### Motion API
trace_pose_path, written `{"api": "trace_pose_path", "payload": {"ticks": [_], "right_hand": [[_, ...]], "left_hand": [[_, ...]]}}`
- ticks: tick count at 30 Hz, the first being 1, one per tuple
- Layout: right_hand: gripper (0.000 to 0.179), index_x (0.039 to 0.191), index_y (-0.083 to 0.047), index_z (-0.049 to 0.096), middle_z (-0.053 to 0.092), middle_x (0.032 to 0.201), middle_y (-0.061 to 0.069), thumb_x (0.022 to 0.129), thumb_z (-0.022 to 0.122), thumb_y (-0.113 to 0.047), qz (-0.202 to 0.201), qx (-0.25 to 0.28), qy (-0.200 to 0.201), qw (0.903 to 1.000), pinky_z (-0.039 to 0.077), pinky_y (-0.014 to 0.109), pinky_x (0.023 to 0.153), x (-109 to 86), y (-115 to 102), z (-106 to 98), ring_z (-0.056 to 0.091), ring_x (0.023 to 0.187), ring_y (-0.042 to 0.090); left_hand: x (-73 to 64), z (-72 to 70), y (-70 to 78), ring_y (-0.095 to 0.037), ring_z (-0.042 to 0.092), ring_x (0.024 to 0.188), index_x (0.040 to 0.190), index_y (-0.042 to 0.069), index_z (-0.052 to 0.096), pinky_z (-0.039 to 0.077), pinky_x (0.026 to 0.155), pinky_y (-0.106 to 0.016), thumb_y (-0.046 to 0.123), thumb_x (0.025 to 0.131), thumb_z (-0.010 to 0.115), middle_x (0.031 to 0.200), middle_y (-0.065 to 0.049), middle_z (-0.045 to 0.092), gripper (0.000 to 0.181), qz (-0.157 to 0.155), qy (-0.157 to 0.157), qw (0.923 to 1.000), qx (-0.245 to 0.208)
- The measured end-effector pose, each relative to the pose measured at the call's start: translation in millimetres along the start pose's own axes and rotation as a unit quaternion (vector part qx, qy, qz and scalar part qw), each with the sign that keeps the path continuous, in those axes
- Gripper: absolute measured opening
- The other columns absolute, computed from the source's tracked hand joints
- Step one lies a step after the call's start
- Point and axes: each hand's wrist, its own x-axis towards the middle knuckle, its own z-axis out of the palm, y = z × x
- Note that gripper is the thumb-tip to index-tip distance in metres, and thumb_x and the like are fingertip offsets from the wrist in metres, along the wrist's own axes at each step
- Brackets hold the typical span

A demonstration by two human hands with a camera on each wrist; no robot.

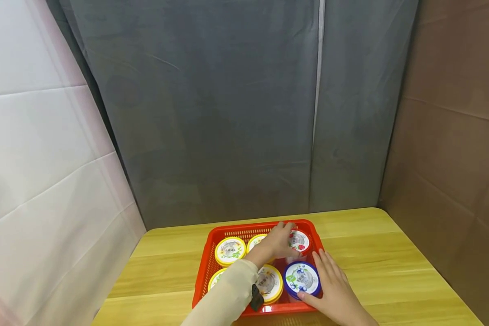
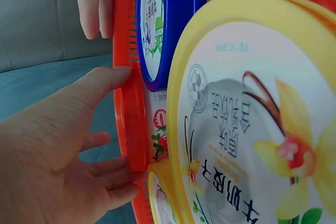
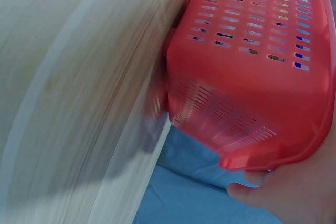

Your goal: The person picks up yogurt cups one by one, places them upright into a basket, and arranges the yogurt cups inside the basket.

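Note:
My left hand (image 1: 278, 241) reaches across the red plastic basket (image 1: 265, 309) to a red-lidded tub (image 1: 299, 241) in its far right corner. In the left wrist view, the thumb and fingers of that hand pinch the red lid (image 2: 132, 119) from opposite sides. Nearer to me stands a blue-lidded tub (image 1: 302, 278) with blueberries printed on its label. My right hand (image 1: 336, 287) lies beside it at the basket's right rim, fingers extended and thumb by the front of the blue lid. The right wrist view shows this hand (image 3: 299, 195) at the basket's corner, mostly cut off.
Several yellow-lidded tubs (image 1: 230, 251) fill the left and middle of the basket, one (image 1: 270, 284) partly under my left forearm. The basket stands on a light wooden table (image 1: 371, 253). A grey cloth (image 1: 228, 113) hangs behind, with white and brown cloths at the sides.

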Motion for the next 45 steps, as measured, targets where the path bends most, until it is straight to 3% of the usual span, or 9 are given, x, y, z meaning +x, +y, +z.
{"api": "trace_pose_path", "payload": {"ticks": [24,45], "right_hand": [[0.114,0.157,-0.010,0.025,0.019,0.165,0.019,0.074,0.065,-0.076,0.005,0.004,-0.008,1.0000,0.024,0.074,0.111,-2.3,-6.0,1.7,0.019,0.151,0.043],[0.113,0.157,-0.011,0.026,0.018,0.165,0.019,0.074,0.064,-0.077,0.002,-0.001,-0.013,0.9999,0.024,0.074,0.112,-1.3,-8.0,4.9,0.018,0.151,0.043]], "left_hand": [[-4.3,0.1,-5.4,-0.029,0.057,0.127,0.146,0.020,0.043,0.055,0.099,-0.048,0.037,0.073,0.085,0.143,-0.009,0.051,0.086,-0.029,-0.026,0.9991,-0.016],[-8.4,-0.9,-9.2,-0.033,0.047,0.139,0.150,0.017,0.038,0.049,0.107,-0.051,0.040,0.075,0.084,0.153,-0.012,0.043,0.091,-0.044,-0.039,0.9981,-0.018]]}}
